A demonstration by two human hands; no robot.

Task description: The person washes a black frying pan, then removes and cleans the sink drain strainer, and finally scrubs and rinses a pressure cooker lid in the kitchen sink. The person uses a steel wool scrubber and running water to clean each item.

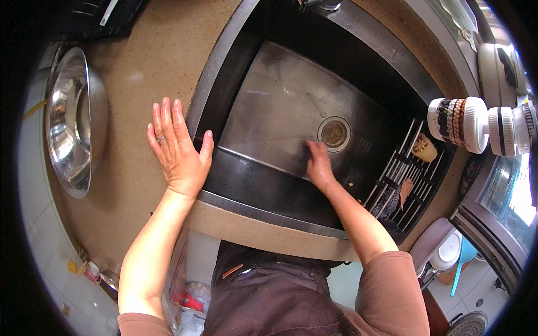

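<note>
My left hand point(180, 153) rests palm down on the brown speckled countertop point(126, 138), its fingers apart and a ring on one of them. The thumb reaches to the rim of the dark metal sink point(269, 101). Inside the basin, my right hand point(319, 166) is low over the floor, just beside the round drain point(334, 133) with its strainer. Its fingers are curled and partly turned away, so whether they hold anything is hidden. The bottom of the basin looks wet around the drain.
A metal rack point(403, 178) spans the sink's right side, bearing a fibrous scrubber point(424, 148) and a dark scouring pad point(386, 203). A steel bowl point(96, 122) leans at the left wall. White-lidded jars point(458, 124) stand at the right, near an open window frame point(483, 210). A faucet point(321, 5) shows at the top.
</note>
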